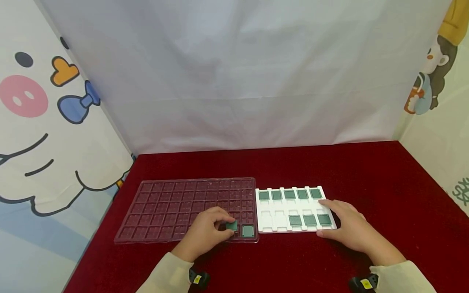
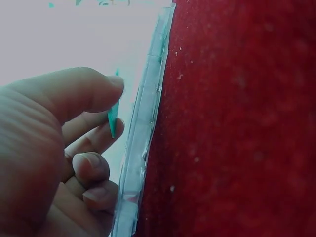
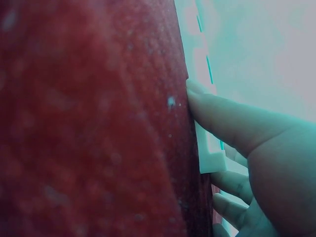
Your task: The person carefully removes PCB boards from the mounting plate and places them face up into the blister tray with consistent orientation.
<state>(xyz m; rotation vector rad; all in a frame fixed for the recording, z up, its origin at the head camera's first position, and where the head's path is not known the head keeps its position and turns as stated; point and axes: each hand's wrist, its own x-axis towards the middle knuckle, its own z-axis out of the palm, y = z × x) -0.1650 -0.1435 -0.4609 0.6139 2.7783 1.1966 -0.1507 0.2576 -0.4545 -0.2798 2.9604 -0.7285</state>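
My left hand [image 1: 206, 230] pinches a small green square chip [image 1: 232, 226] between thumb and fingertips. It is close over the front right part of the clear plastic tray [image 1: 168, 240]; in the left wrist view the chip [image 2: 113, 112] shows edge-on. Just right of that hand, another green chip [image 1: 248, 231] lies in the tray's corner cell. At the right end of the white tray [image 1: 269, 224], my right hand [image 1: 349, 226] holds the corner, thumb along the front edge and forefinger at the right side. The white tray has chips along its back row and three in its front row.
Both trays lie side by side on a dark red cloth [image 1: 286, 260], their near ends meeting. White curtain [image 1: 249, 81] hangs behind the table, and printed cloth panels [image 1: 47, 162] stand at left and right.
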